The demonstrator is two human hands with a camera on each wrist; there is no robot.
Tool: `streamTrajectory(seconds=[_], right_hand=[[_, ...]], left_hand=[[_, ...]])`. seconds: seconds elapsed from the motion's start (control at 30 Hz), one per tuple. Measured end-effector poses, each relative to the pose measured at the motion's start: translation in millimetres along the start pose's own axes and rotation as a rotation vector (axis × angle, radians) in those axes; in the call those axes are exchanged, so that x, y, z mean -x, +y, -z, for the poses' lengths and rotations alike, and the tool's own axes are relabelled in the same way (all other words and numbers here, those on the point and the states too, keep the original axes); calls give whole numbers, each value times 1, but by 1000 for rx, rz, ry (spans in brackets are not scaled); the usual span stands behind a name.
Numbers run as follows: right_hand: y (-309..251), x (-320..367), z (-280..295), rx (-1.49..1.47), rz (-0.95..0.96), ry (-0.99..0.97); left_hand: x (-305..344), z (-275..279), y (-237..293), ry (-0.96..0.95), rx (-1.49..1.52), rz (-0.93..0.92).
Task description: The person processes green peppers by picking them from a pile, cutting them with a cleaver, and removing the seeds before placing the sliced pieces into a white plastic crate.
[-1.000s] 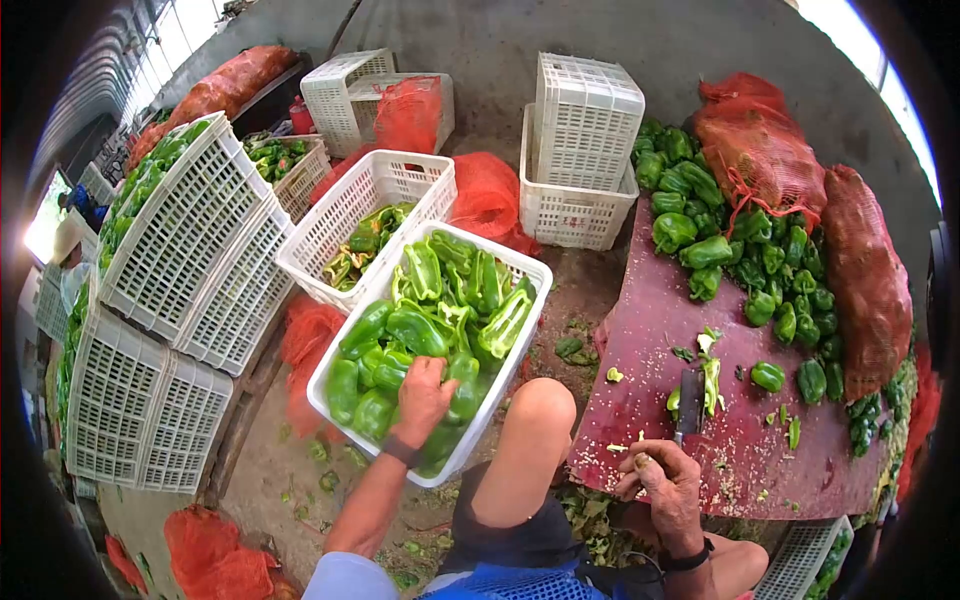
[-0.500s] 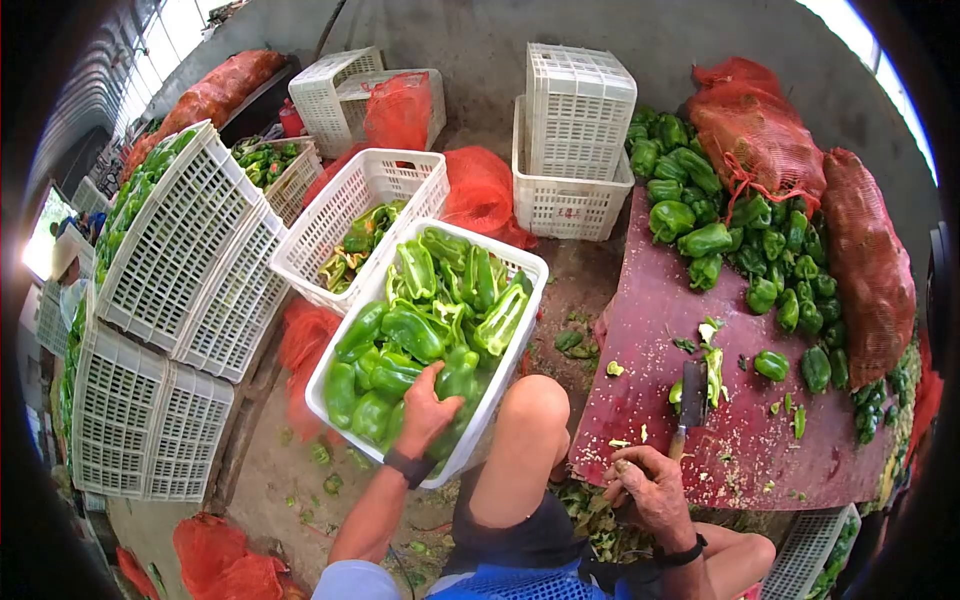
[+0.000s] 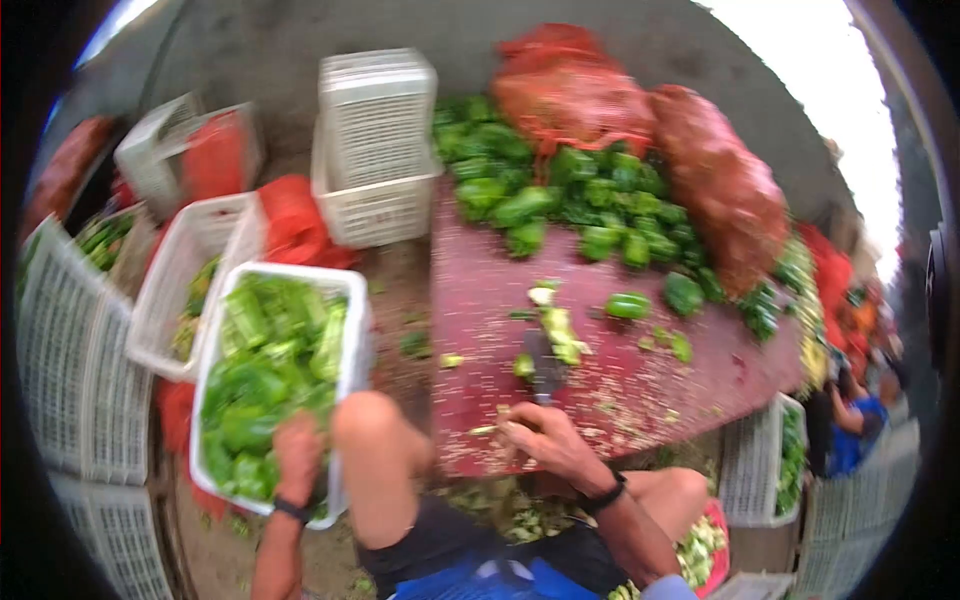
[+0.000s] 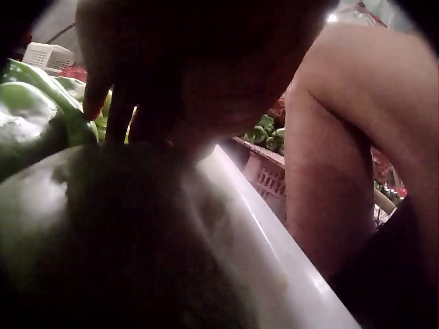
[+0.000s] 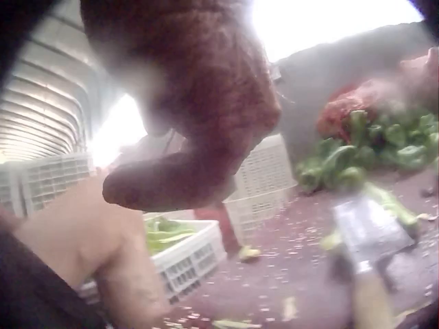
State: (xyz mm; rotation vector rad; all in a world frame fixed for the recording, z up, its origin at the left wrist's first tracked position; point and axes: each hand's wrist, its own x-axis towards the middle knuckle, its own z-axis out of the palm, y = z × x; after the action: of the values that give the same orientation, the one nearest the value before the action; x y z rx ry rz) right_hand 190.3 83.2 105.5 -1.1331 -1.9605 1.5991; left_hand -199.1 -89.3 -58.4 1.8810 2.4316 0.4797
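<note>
My left hand [image 3: 298,455] is low in the white crate [image 3: 358,300], at its near right side, over green bell peppers [image 3: 250,395], several of them cut. In the left wrist view its fingers [image 4: 120,113] hang spread and fairly straight, with a large pepper [image 4: 34,212] close before the camera. Loosely bent, my right hand [image 3: 550,440] hovers at the near edge of the red board [image 3: 480,380] with nothing visible in it. Just beyond it lies a cleaver [image 3: 545,365], its wooden handle [image 5: 370,298] free of the fingers, beside pale green pepper pieces [image 3: 562,335].
Whole peppers [image 3: 600,205] are heaped at the board's back beside full red mesh sacks [image 3: 720,185]. Crates [image 3: 380,140] are stacked by the wall, and more [image 3: 75,350] stand at the left. My bent knee [image 3: 370,430] comes between crate and board. Seeds litter the board.
The head view has swung right, bringing the board to the middle and people at far right into view. Left hand stays at the crate's peppers; right hand stays near the cleaver's handle.
</note>
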Motion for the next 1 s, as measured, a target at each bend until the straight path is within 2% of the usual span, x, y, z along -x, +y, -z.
streamTrajectory(seconds=[0.03,0.1,0.17,0.2,0.23,0.27,0.33,0.4,0.43,0.47,0.53,0.6,0.67,0.7,0.73,0.8,0.87,0.93,1.0], right_hand=[[-8,1,19,-115,-164,23],[23,-3,59,-100,-186,218],[52,-8,103,-19,-216,404],[66,-9,122,16,-238,485],[96,-19,141,40,-245,597],[114,-27,151,35,-243,601],[125,-39,160,472,58,691],[126,-67,152,529,88,699],[130,-87,148,574,240,689],[132,-105,144,617,392,677],[125,-139,136,714,394,604],[122,-163,138,813,396,536],[124,-178,141,1020,307,198],[127,-175,146,1044,299,115],[131,-170,149,1040,293,108],[138,-152,158,994,127,164],[155,-133,174,1020,117,186],[166,-112,187,761,149,404],[174,-89,193,799,133,494]], left_hand=[[3,-2,-1,74,-71,-74],[7,-7,-2,166,-131,-166],[8,1,-3,12,-103,-23],[3,14,3,15,-106,-38],[-2,28,14,25,92,92],[-8,42,24,34,291,225],[-18,65,44,104,356,284],[-28,99,73,215,728,403],[-34,120,99,286,912,409],[-37,140,123,285,903,409],[-39,167,164,232,986,293],[-40,165,185,179,1013,29],[-43,159,206,95,949,-171],[-43,155,213,91,948,-165],[-41,149,219,33,1003,-132],[-34,134,229,-82,1119,-65],[-29,120,235,-194,1248,-5],[-33,117,243,-186,1284,-60],[-40,127,255,-394,1358,117]])
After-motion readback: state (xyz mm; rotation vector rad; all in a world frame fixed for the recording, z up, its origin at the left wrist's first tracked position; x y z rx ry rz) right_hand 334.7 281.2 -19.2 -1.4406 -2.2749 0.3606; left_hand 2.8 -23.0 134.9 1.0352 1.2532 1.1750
